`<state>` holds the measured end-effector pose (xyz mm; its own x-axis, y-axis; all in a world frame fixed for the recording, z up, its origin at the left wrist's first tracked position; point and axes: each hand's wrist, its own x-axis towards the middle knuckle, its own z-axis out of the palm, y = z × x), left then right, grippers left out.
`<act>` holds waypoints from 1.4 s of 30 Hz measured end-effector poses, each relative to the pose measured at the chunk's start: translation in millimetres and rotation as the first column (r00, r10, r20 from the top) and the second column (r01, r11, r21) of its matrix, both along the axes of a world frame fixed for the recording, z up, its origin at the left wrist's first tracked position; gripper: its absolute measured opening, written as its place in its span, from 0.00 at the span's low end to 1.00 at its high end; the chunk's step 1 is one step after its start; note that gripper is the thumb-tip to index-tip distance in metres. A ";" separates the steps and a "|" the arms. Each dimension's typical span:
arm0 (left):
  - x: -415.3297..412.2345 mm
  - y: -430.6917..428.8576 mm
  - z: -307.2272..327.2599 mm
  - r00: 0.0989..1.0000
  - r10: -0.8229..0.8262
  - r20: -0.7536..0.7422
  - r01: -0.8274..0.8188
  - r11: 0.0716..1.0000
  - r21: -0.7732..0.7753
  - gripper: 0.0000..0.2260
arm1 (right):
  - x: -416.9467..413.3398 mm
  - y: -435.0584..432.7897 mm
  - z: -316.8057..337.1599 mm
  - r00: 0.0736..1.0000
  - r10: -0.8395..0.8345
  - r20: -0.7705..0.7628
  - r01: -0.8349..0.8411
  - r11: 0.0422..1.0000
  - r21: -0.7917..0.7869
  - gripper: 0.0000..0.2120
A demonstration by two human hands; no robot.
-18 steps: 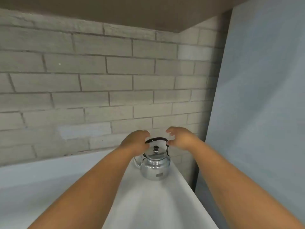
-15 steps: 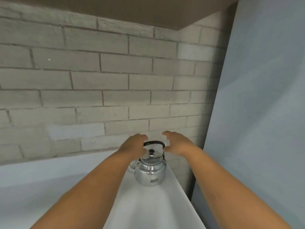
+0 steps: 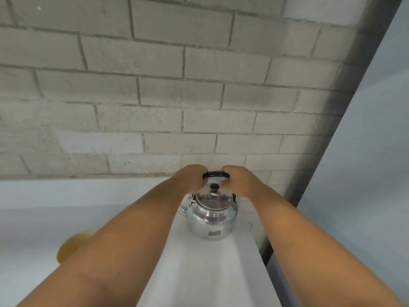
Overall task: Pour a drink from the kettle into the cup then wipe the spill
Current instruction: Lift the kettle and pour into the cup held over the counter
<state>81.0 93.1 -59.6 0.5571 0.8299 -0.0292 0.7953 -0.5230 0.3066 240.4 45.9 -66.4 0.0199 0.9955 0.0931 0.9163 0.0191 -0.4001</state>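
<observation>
Both hands, left (image 3: pixel 192 178) and right (image 3: pixel 238 180), closed on handle (image 3: pixel 216 174) | kettle (image 3: pixel 211 214) on counter (image 3: pixel 199 273) | lift level (spout left), no jerk.

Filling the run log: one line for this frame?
stage: grasping | hands: left, right on kettle handle | kettle: upright on counter | cup: unseen

Left forearm (image 3: pixel 124 235) covers most of a yellowish object (image 3: pixel 70 247) on the surface (image 3: pixel 205 273); can't identify it. Kettle (image 3: pixel 211 214) spout mostly behind that arm. Hands' fingertips hidden around handle (image 3: pixel 215 174), grip unclear. Both arms cut off at bottom edge.
</observation>
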 end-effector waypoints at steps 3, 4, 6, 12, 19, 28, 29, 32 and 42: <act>-1.4 -2.4 -2.2 0.999 -0.006 0.045 0.005 1.000 0.021 0.13 | 1.5 0.8 -2.1 0.990 -0.009 -0.140 0.018 0.998 0.061 0.05; -2.9 -4.6 -2.5 0.998 -0.007 0.058 0.006 1.000 0.022 0.13 | 0.6 -0.6 -3.3 0.980 -0.014 -0.199 0.028 0.997 0.070 0.06; -6.0 -7.7 -3.1 0.997 0.000 0.074 -0.002 1.000 0.021 0.13 | -3.3 -4.8 -6.4 0.953 -0.016 -0.304 0.049 0.994 0.101 0.06; -13.6 -17.2 2.2 0.995 -0.008 0.101 0.006 1.000 0.022 0.09 | -13.9 -15.2 -10.5 0.903 -0.018 -0.429 0.111 0.975 0.192 0.07; -23.7 -34.9 26.1 0.984 -0.074 0.161 0.067 0.997 0.047 0.06 | -21.3 -36.8 10.4 0.826 -0.044 -0.562 0.182 0.964 0.192 0.09; -86.0 -71.6 59.1 0.956 -0.056 0.288 0.079 0.994 -0.070 0.20 | -56.6 -75.0 48.6 0.828 -0.052 -0.558 0.195 0.960 0.200 0.08; -101.3 -75.1 59.1 0.947 -0.009 0.321 0.046 0.993 -0.106 0.23 | -62.5 -79.5 51.9 0.829 -0.054 -0.556 0.194 0.961 0.196 0.08; -150.6 -87.0 52.4 0.920 0.107 0.376 -0.060 0.989 -0.135 0.23 | -80.5 -92.4 60.4 0.835 -0.049 -0.548 0.181 0.965 0.190 0.09; -284.1 -148.3 -35.0 0.709 0.365 0.603 -0.296 0.931 -0.215 0.31 | -147.7 -118.8 69.6 0.867 -0.010 -0.498 0.129 0.970 0.205 0.10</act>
